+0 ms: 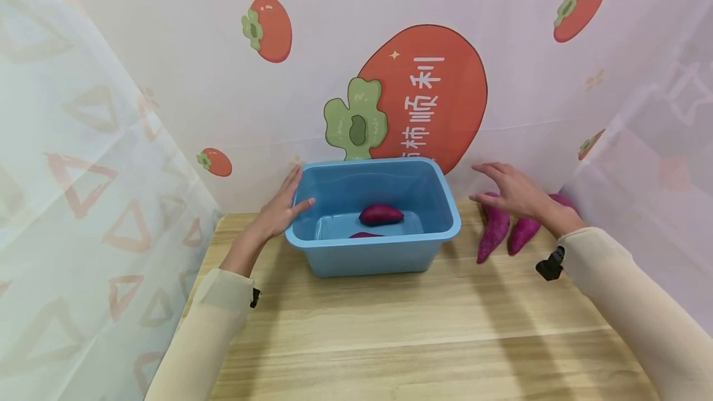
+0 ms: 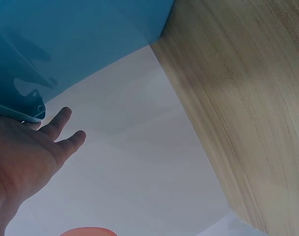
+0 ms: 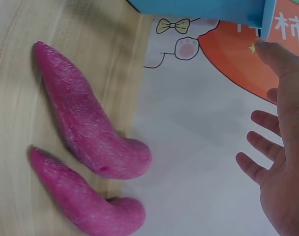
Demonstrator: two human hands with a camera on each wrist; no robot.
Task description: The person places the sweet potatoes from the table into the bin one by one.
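Note:
A blue plastic basin [image 1: 367, 258] stands at the back of the wooden table, with a purple sweet potato [image 1: 381, 215] in it and part of another showing behind the front wall. The left hand [image 1: 280, 208] rests at the basin's left rim, fingers spread and thumb over the edge. Right of the basin, the right hand [image 1: 515, 192] hovers with parted fingers, holding nothing. Beneath and beside it lie two purple sweet potatoes, the nearer to the basin [image 3: 85, 113] and a second [image 3: 85, 201]; both show whole or nearly so in the right wrist view.
The wooden table [image 1: 390, 339] stretches in front of the basin. A white printed cloth [image 1: 195, 79] hangs behind and along both sides, close to the basin's back and the sweet potatoes. Black wrist devices [image 1: 551, 264] sit at the sleeve cuffs.

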